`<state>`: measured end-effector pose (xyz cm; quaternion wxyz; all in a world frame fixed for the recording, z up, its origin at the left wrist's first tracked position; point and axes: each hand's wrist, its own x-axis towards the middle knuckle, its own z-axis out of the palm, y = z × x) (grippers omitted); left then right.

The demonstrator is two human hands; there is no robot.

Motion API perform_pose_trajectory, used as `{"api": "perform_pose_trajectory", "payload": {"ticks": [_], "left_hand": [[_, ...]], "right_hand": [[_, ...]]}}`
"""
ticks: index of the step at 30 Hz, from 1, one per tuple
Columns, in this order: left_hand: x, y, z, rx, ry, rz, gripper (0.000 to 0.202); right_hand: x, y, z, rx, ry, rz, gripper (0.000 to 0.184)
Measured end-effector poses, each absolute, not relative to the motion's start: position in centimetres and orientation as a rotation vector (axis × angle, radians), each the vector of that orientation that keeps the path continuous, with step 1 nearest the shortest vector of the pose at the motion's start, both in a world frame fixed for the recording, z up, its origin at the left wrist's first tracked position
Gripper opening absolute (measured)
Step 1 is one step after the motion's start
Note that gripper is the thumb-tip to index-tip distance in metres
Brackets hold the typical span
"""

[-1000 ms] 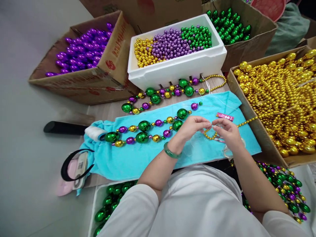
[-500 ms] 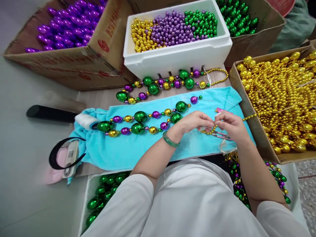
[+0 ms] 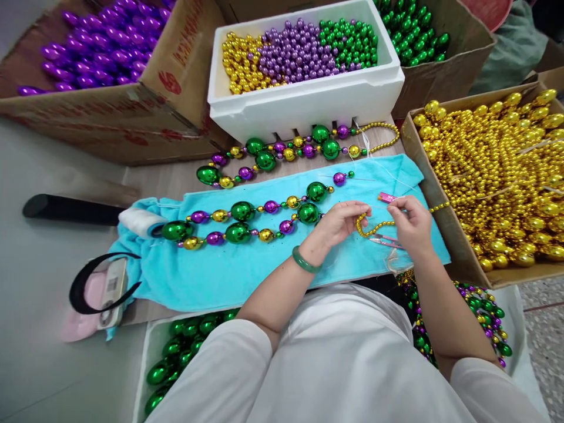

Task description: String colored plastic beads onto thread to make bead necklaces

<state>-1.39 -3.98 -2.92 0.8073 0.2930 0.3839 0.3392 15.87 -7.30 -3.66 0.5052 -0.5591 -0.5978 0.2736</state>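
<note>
My left hand (image 3: 342,223), a green bangle at its wrist, pinches one end of a gold bead strand (image 3: 365,230). That strand curves across the turquoise towel (image 3: 211,276) toward my right hand (image 3: 412,228), whose fingers are closed; what they grip is too small to make out. Just beyond the right fingertips lies a pink lighter (image 3: 386,198). Small scissors (image 3: 384,239) rest on the towel below the strand. Left of my hands, a beaded string (image 3: 240,211) of green, purple and gold balls is laid out in a doubled loop. A loose purple bead (image 3: 339,178) lies behind it.
Behind the towel lies a beaded necklace (image 3: 265,160), before a white foam box (image 3: 304,108) of small beads. Cardboard boxes hold purple beads (image 3: 101,47), green beads (image 3: 412,35) and gold strands (image 3: 484,176). A thread spool (image 3: 141,222) and black headband (image 3: 73,288) are left.
My hands, which met at the fingertips, have drawn apart. My left hand has moved left with the gold strand's end, and more of the strand shows between them. The view has shifted slightly.
</note>
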Motion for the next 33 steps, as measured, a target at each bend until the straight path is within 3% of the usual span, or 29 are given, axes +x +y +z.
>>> {"api": "perform_pose_trajectory", "payload": {"ticks": [5, 11, 18, 25, 33], "left_hand": [[0.0, -4.4, -4.1, 0.789, 1.013, 0.919, 0.022], [-0.7, -4.1, -3.9, 1.155, 0.982, 0.727, 0.016], [-0.6, -4.5, -3.5, 1.033, 0.916, 0.673, 0.020], [0.7, -5.6, -4.7, 1.243, 1.097, 0.837, 0.014], [0.2, -5.0, -3.8, 1.281, 1.017, 0.831, 0.015]], "right_hand": [[14.2, -8.2, -4.3, -1.310, -1.715, 0.597, 0.011], [15.2, -7.5, -3.5, -1.284, -1.682, 0.648, 0.011], [15.1, -7.0, -4.4, -1.333, -1.294, 1.079, 0.006], [14.3, -7.3, -4.5, -1.436, -1.385, 0.844, 0.005], [14.4, -7.0, -5.5, -1.342, -1.301, 0.891, 0.007]]}}
